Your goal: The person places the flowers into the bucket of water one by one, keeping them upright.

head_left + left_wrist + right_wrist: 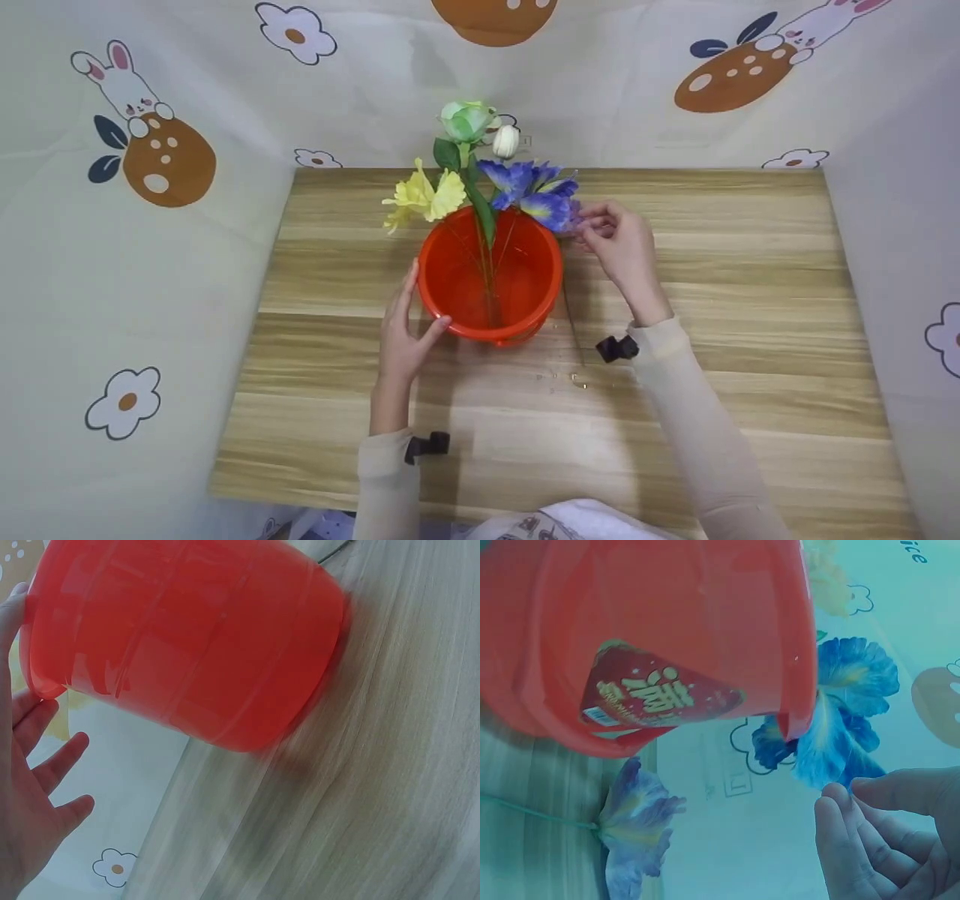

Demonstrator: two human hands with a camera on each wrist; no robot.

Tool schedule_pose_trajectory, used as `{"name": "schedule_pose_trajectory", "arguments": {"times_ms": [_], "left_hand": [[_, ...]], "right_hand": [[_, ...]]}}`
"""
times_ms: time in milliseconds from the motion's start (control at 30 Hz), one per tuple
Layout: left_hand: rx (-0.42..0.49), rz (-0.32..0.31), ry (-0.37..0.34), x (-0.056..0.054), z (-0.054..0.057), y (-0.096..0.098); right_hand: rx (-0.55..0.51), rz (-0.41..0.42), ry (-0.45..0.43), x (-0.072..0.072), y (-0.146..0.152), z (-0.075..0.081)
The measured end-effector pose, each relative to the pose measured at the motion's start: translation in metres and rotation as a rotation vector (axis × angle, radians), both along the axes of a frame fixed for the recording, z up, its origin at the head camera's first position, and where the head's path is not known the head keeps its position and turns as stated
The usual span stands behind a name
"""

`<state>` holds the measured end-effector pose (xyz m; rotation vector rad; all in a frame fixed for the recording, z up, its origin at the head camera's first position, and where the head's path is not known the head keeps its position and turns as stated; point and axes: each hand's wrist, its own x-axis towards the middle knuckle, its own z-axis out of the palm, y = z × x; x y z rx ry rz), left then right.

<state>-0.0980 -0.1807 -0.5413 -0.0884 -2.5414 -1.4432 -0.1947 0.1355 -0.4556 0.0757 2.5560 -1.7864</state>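
An orange-red plastic bucket [491,330] stands on the table. My left hand [401,341] rests against its left rim, thumb on the near edge and fingers fairly straight; the left wrist view shows several fingers [67,814] spread. My right hand [622,244] pinches the petal edge of a blue iris [551,210] with thumb and fingertips. That artificial flower leans out of the bucket beside a yellow flower [427,195], a pale green rose [466,121] and a white tulip bud [506,141]. Beside the bucket lies a purple flower [634,829], its stem [574,322] toward me.
Small shiny bits [577,381] are scattered on the wooden table [322,405] in front of the bucket. A patterned cloth [360,97] hangs behind and at both sides. The bucket carries a dark red label [660,690].
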Motion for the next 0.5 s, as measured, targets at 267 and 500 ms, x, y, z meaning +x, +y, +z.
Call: {"name": "schedule_pose_trajectory", "arguments": {"times_ms": [267,500], "left_hand": [[0.001,-0.006,0.027,0.000,-0.002,0.000],[0.011,-0.017,0.040,0.000,-0.002,0.000]], "right_hand": [[0.018,-0.033,-0.014,-0.001,0.007,-0.014],[0.060,-0.050,0.007,0.000,0.010,-0.028]]}}
